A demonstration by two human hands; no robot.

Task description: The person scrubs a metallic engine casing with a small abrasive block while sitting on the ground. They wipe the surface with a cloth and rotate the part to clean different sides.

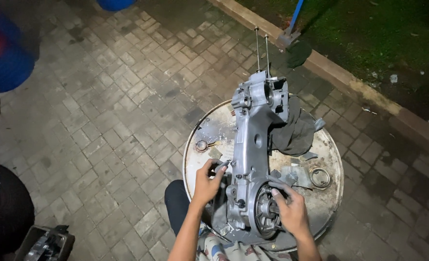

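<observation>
Head view, one engine casing (253, 159) (two studs (262, 48)), left hand (207, 182), right hand (291, 210), one drum (330, 193)

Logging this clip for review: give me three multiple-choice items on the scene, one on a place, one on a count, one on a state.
1. Where does the long grey cast-metal engine casing lie?
A. on the round metal drum top
B. on the grass
C. on the paving bricks

2. How many thin metal rods stick out of the casing's far end?
A. none
B. two
C. five

3. What is the right hand doing?
A. hanging free
B. touching the casing's round near end
C. holding the dark cloth

Answers: 1 A, the casing rests across the drum top. 2 B, two rods stand side by side. 3 B, its fingers lie on the round end, while the left hand grips the casing's left edge.
</observation>
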